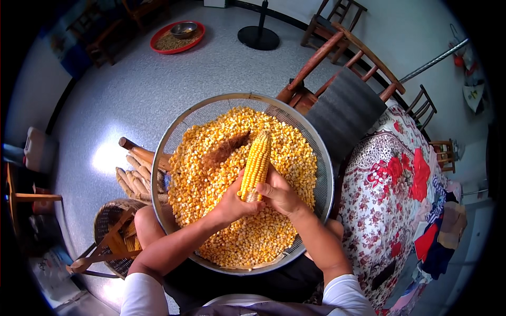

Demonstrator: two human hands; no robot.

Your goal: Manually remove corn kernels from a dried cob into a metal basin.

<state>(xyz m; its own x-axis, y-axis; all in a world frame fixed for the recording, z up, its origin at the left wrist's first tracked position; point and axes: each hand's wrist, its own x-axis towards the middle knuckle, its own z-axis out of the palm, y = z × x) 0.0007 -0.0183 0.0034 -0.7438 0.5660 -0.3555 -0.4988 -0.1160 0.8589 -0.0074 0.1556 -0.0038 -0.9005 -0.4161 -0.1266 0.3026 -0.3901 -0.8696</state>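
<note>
A dried yellow corn cob (256,164) stands tilted between my two hands, its tip pointing away from me. Most kernels are still on it; a paler patch shows near the base. My left hand (234,199) wraps the lower left side, thumb across the base. From the right, my right hand (281,193) grips it with the thumb pressed on the lower kernels. Beneath both hands, a round mesh sieve (325,158) with a metal rim rests over my lap. Loose corn kernels (221,245) fill much of it, and a tuft of brown corn silk (227,150) lies on them.
Bare cobs (136,179) lie on the floor at left, near a wicker basket (104,221) holding more corn. A wooden chair (348,59) with a grey cloth stands at upper right, beside a bed with a floral cover (367,205). Farther off sits a red tray (178,49).
</note>
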